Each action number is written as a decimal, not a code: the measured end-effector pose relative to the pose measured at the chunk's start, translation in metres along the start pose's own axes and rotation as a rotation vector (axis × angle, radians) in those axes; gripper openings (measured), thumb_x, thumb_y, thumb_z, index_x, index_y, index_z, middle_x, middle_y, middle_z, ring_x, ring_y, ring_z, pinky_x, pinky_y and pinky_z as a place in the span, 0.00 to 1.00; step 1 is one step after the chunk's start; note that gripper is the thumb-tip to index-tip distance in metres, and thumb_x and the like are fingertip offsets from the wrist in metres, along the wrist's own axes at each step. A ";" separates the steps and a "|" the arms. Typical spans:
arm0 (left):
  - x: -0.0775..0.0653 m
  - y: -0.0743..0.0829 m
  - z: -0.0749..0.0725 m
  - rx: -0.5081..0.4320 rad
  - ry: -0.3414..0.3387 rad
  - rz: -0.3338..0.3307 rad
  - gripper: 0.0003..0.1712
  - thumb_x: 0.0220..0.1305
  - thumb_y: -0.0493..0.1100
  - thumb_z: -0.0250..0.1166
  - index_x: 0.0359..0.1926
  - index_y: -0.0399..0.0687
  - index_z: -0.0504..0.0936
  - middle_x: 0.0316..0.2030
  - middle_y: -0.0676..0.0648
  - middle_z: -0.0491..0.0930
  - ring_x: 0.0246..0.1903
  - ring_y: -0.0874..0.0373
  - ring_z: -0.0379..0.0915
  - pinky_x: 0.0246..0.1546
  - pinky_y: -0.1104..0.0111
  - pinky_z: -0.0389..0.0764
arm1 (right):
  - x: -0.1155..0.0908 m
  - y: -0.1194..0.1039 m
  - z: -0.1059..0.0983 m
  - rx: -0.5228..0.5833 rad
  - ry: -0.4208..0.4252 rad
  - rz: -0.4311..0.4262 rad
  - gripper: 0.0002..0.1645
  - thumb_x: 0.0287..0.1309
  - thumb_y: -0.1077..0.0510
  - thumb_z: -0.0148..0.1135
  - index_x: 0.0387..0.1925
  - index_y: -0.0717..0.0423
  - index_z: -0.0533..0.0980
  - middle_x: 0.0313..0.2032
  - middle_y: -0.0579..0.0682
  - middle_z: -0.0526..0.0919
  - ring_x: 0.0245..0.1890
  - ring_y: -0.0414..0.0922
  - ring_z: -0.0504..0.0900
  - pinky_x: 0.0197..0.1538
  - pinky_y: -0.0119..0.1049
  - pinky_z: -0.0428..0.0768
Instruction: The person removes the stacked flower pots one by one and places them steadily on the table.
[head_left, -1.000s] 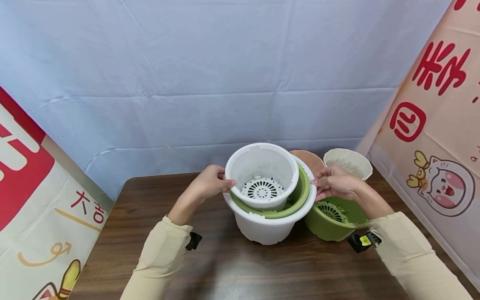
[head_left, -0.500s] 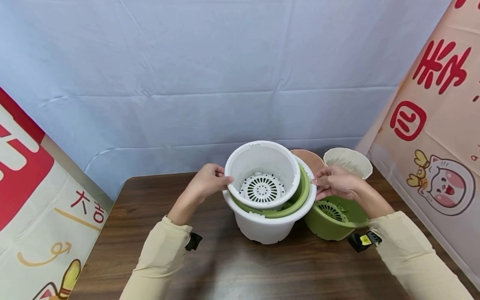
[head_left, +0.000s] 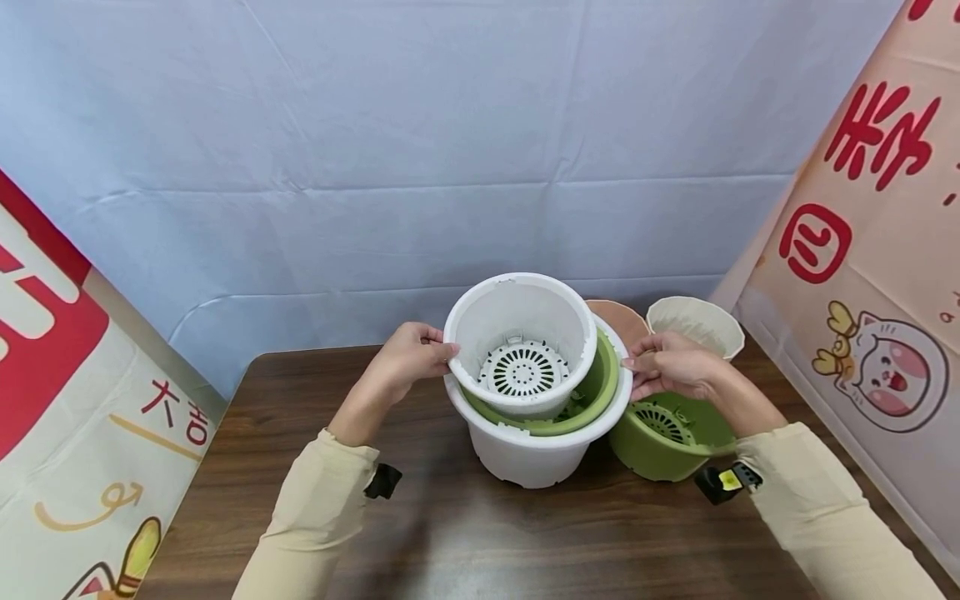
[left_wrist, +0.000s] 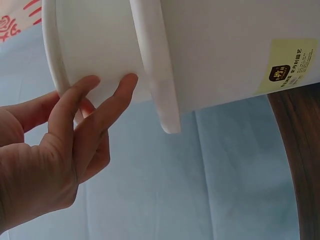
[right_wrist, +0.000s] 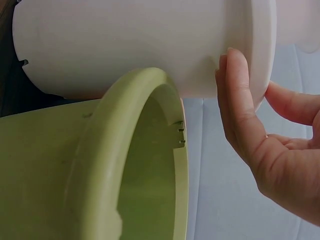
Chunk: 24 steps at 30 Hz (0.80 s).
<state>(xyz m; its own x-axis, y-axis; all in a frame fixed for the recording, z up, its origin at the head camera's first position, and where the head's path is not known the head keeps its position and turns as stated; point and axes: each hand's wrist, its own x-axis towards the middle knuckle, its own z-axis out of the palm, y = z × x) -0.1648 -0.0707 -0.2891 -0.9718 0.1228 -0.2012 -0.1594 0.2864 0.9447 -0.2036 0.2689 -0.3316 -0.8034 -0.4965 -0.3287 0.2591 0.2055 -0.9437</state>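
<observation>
In the head view, my left hand [head_left: 408, 360] pinches the left rim of a small white flowerpot [head_left: 547, 304] with a slotted bottom. This pot sits tilted inside a green flowerpot [head_left: 602, 387], which is nested in a large white flowerpot [head_left: 528, 461] on the table. My right hand [head_left: 670, 367] grips the large pot's right rim. The left wrist view shows my fingertips [left_wrist: 131, 80] against the small pot's outer wall, above the large pot's rim [left_wrist: 157, 65]. In the right wrist view, thumb and fingers [right_wrist: 239, 85] hold the large pot's rim from both sides.
Another green pot [head_left: 652, 462] with a slotted bottom stands right of the stack, below my right hand. Behind are a peach pot [head_left: 611, 319] and a cream pot [head_left: 693, 323]. A pale blue cloth [head_left: 420, 167] hangs behind the wooden table [head_left: 480, 542].
My left hand has risen a little and shifted slightly left with the small white pot, so more of the green pot shows at its right. The right hand has stayed in place.
</observation>
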 end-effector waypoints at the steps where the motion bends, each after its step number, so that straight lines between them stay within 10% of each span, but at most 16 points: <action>1: 0.000 0.000 -0.001 -0.004 0.005 -0.004 0.11 0.61 0.31 0.56 0.41 0.23 0.72 0.35 0.38 0.74 0.33 0.55 0.76 0.42 0.63 0.79 | 0.000 0.000 0.000 0.000 0.000 0.001 0.04 0.61 0.71 0.43 0.37 0.73 0.60 0.28 0.57 0.77 0.28 0.47 0.80 0.39 0.41 0.81; 24: -0.020 0.025 -0.020 -0.066 0.054 0.078 0.13 0.61 0.31 0.53 0.42 0.21 0.71 0.41 0.32 0.74 0.37 0.50 0.77 0.42 0.64 0.79 | -0.002 -0.002 0.002 0.001 -0.002 -0.001 0.05 0.61 0.72 0.41 0.38 0.74 0.60 0.25 0.55 0.72 0.28 0.46 0.79 0.40 0.42 0.81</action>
<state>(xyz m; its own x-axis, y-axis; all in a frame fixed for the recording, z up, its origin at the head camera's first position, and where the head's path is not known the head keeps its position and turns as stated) -0.1530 -0.0853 -0.2566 -0.9893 0.0906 -0.1141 -0.0925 0.2148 0.9723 -0.2016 0.2674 -0.3295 -0.8026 -0.4983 -0.3280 0.2590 0.2043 -0.9440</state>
